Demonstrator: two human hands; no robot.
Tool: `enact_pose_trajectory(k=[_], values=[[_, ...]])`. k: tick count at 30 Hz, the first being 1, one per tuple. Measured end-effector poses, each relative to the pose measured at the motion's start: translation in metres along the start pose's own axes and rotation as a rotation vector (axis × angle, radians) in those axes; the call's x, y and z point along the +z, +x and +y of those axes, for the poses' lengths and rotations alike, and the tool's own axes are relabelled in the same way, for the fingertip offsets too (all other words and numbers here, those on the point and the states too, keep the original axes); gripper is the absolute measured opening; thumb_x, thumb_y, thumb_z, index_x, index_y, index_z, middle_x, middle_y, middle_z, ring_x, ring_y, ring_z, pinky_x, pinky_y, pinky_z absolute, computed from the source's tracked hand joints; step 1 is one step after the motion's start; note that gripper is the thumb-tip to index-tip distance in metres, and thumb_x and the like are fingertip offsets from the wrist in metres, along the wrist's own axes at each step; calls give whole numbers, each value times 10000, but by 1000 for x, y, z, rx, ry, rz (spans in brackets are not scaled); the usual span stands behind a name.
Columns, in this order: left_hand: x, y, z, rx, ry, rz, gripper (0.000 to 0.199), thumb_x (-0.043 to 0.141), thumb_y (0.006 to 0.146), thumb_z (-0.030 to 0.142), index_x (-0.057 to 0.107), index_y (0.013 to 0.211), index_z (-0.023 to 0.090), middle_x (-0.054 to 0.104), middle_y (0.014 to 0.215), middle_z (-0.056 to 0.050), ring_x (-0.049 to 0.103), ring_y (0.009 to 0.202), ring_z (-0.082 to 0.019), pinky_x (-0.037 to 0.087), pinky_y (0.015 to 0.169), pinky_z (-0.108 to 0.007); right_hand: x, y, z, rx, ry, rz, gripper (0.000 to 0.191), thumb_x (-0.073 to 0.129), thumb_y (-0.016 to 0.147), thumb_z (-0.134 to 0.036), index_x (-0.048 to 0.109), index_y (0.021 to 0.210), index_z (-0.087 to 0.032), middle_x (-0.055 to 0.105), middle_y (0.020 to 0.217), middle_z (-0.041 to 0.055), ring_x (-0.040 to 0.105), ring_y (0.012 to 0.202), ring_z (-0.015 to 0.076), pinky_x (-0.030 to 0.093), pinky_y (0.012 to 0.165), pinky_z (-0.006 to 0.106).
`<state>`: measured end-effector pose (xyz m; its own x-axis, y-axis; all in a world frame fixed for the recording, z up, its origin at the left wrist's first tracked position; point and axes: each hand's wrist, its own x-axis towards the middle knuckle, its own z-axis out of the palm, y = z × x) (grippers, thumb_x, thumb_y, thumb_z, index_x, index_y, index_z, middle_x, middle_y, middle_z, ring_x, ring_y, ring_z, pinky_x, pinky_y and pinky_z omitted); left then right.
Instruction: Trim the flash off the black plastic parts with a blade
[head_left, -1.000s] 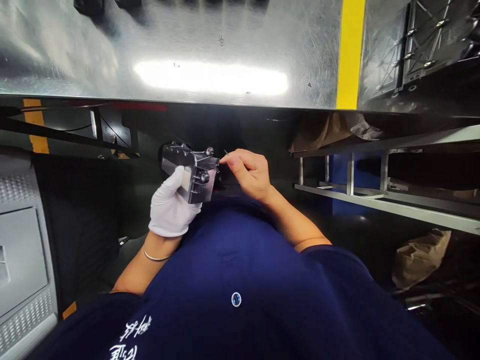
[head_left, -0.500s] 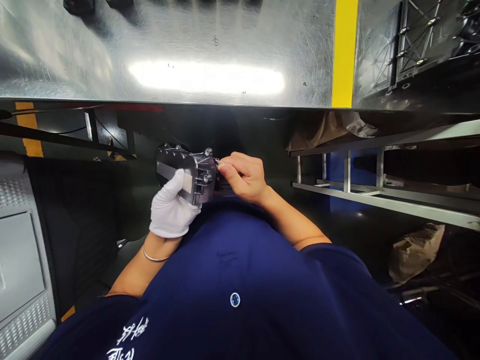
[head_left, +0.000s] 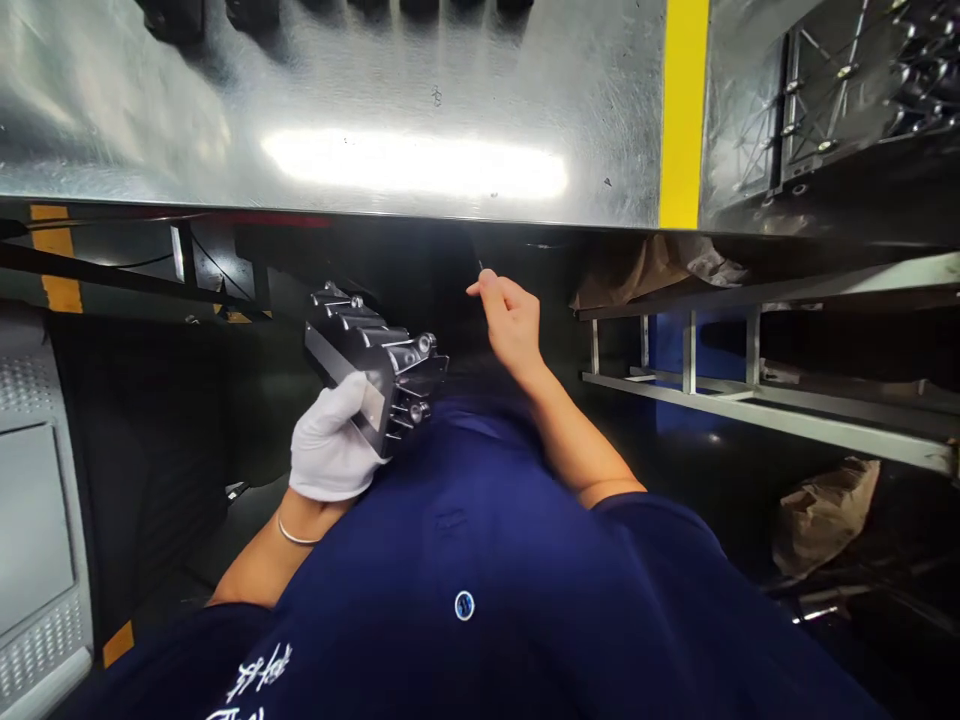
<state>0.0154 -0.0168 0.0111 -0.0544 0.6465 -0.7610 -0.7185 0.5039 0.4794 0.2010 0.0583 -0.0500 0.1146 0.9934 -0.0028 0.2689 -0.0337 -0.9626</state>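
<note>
Worktop, bare metal, scratched: set across the top, its front edge run beyond both hands and well apart from them. Yellow stripe: laid across the worktop, right of middle. Ribbed metal casting: placed on the worktop's right end, partly cut off by the frame. Dark objects: ranged along the top edge, cut off likewise. Pale metal rack: stood at right, with brown wrapping heaped at its near end. Crumpled brown bag: seen lower right. Grey panelled unit: stood at far left.

Dark ribbed housing, one: held tilted in front of the navy shirt, clasped by the left grip, white-gloved, the thumb pressed on its near face; the remaining fingers are hidden beneath. Right grip, bare: closed in a pinch on a thin rod, only its tip exposed; held up to the right of the housing and apart from it.
</note>
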Motion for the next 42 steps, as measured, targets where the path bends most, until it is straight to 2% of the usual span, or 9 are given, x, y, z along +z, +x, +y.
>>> enact_pose_trajectory(k=[3,7,11,15,19,28,34,38,42], values=[[9,3,2,32,-165,6,405,475,911,55,583,561,228,627,528,51,683,553,-85,619,722,-192,-10,-7,-13,-91,64,-140,535,503,911,-627,715,801,-148,590,673,-8,511,609,82,442,611,233],[17,13,1,-22,-140,51,336,457,954,120,681,724,219,723,681,19,736,729,-100,594,735,-160,-10,-24,-34,-186,131,-317,469,582,877,-612,697,891,-157,507,615,-46,362,499,55,356,491,219],[16,13,0,-66,-150,33,273,475,951,134,723,871,215,770,797,8,739,738,-101,580,659,-140,-3,-29,-38,-188,184,-338,344,666,859,-491,667,832,-149,445,588,-63,341,508,53,330,491,217],[17,10,1,-84,-139,44,253,502,952,168,709,814,219,755,715,19,713,600,-109,535,490,-147,-1,-29,-39,-194,165,-330,297,620,901,-409,651,769,-145,510,612,-43,366,522,55,331,501,218],[18,10,0,-99,-164,59,282,492,952,151,701,773,211,738,669,42,684,538,-83,484,408,-125,-4,-30,-43,-161,150,-334,327,596,908,-439,641,762,-150,504,609,-43,374,531,57,339,510,211],[4,18,-6,-1,-49,54,152,611,875,184,714,765,208,745,752,27,725,693,-101,601,665,-169,-6,-31,-45,-72,169,-401,475,530,900,-608,603,736,-167,449,591,-43,378,553,74,335,530,229],[-7,23,-9,28,92,-20,78,756,761,304,715,792,245,754,839,3,733,967,-199,626,747,-246,-10,-27,-48,-147,196,-406,341,574,914,-431,589,701,-165,480,603,-41,402,548,70,329,529,227],[-7,23,-10,38,63,-1,176,838,648,306,705,755,263,748,811,19,727,992,-209,625,750,-238,-12,-27,-48,-167,194,-422,268,600,889,-375,599,718,-168,428,576,-61,368,525,63,314,513,219],[-4,22,-9,43,56,-39,165,841,646,295,697,722,268,741,786,34,732,937,-183,617,741,-215,-11,-29,-47,-120,181,-433,309,602,881,-435,588,715,-174,418,564,-63,359,520,63,306,504,222]])
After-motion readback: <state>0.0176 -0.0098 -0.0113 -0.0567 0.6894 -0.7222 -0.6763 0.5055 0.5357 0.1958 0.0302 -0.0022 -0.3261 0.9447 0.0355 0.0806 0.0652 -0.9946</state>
